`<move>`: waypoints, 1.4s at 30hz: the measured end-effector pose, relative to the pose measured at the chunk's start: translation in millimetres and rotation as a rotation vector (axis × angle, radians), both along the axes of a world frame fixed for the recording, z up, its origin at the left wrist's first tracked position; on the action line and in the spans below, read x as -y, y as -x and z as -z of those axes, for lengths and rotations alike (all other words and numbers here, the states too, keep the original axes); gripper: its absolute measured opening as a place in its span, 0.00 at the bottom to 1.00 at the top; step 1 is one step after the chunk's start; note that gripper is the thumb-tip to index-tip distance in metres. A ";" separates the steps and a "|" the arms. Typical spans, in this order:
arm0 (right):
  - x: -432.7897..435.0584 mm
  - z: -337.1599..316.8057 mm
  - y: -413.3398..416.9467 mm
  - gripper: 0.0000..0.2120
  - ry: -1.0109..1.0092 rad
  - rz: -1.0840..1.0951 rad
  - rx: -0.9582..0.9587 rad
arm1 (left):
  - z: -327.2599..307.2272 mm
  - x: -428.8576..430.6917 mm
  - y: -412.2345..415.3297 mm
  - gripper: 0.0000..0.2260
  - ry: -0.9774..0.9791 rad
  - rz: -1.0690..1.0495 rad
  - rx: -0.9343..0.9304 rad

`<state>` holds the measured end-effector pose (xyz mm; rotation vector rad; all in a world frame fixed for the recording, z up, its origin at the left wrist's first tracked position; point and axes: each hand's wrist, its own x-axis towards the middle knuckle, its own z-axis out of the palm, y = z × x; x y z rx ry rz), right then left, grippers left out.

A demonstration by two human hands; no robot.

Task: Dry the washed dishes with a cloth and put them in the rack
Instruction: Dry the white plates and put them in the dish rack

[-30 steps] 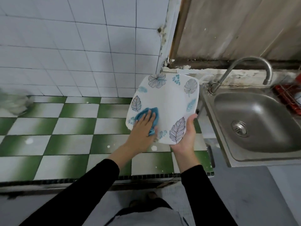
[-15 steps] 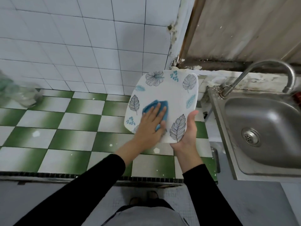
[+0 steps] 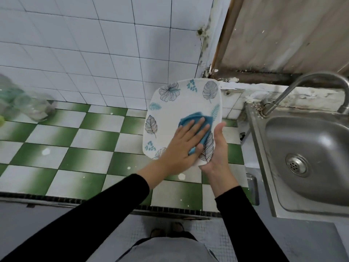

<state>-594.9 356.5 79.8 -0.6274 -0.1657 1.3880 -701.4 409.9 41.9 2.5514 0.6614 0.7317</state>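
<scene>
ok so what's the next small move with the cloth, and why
Probably slide the cloth up and left across the plate. The left hand presses it flat against the lower right part, beside the right hand gripping that edge, while the upper half lies uncovered.

A green-and-white checkered tile counter (image 3: 90, 159) – blurred clear containers (image 3: 32, 108) stand at its far left end.
</scene>
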 end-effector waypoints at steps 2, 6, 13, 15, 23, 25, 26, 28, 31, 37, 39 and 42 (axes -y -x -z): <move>2.1 -2.2 0.8 0.34 -0.011 -0.029 -0.002 | -6.3 -18.2 1.4 0.24 -0.029 0.028 0.001; 12.5 -3.8 7.6 0.31 -0.031 -0.085 0.040 | -25.8 -74.4 0.3 0.26 0.096 -0.350 0.093; 6.6 -11.0 -4.1 0.31 0.018 -0.046 0.001 | -21.5 -13.6 -6.1 0.24 -0.112 0.099 -0.007; 9.2 -10.1 -2.4 0.31 0.014 -0.068 0.023 | -24.9 -34.4 -7.6 0.24 -0.147 0.082 0.002; 12.7 -9.6 0.3 0.30 0.008 -0.052 0.028 | -39.9 -17.3 -21.6 0.25 -0.096 -0.080 0.033; 12.6 -10.4 -5.2 0.31 0.015 -0.034 0.005 | -26.7 0.3 -13.0 0.25 -0.128 0.070 -0.002; 12.3 -10.7 -5.8 0.31 0.015 -0.039 0.010 | -25.6 -3.7 -10.0 0.25 -0.130 0.094 -0.003; 12.6 -10.1 -3.0 0.31 -0.001 -0.074 0.027 | -28.8 -26.6 -11.4 0.24 -0.126 0.017 0.020; 13.8 -4.7 6.0 0.31 -0.019 -0.121 0.071 | -43.0 -65.1 -21.2 0.26 0.022 -0.328 0.120; 12.6 -6.6 6.7 0.28 -0.010 -0.053 0.009 | -45.4 -24.4 -23.0 0.25 -0.067 -0.040 0.031; 13.7 -5.6 5.7 0.28 0.005 -0.049 0.024 | -46.4 -43.8 -19.1 0.24 -0.090 -0.029 0.000; 18.8 -4.5 5.6 0.31 0.013 -0.024 0.047 | -40.6 -85.1 -7.3 0.28 -0.015 -0.283 -0.064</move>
